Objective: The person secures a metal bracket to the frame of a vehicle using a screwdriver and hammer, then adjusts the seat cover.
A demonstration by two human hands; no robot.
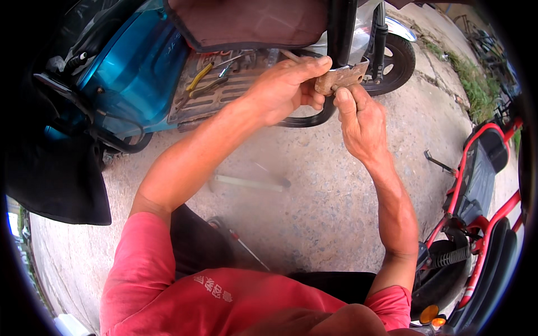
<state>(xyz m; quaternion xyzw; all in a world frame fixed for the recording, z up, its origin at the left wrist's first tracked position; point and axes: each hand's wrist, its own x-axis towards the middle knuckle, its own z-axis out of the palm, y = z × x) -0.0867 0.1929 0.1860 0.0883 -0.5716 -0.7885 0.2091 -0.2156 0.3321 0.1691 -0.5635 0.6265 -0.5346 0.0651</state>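
I am holding both hands close together, high in front of me, at a rusty metal bracket. My left hand (283, 89) is resting its thumb along the near end of the bracket (347, 77), its fingers curling below; I cannot tell how tightly it is gripping. My right hand (364, 120) is pinching a small bolt (335, 88) against the bracket's face. A black tube (341, 33) is rising just beyond my fingertips, above the bracket. To the left of my left hand, yellow-handled pliers (200, 76) are lying on a slotted footboard (224, 99), beside a blue panel (134, 73). Beyond my right hand a black wheel (402, 64) is standing on the concrete ground (319, 185).
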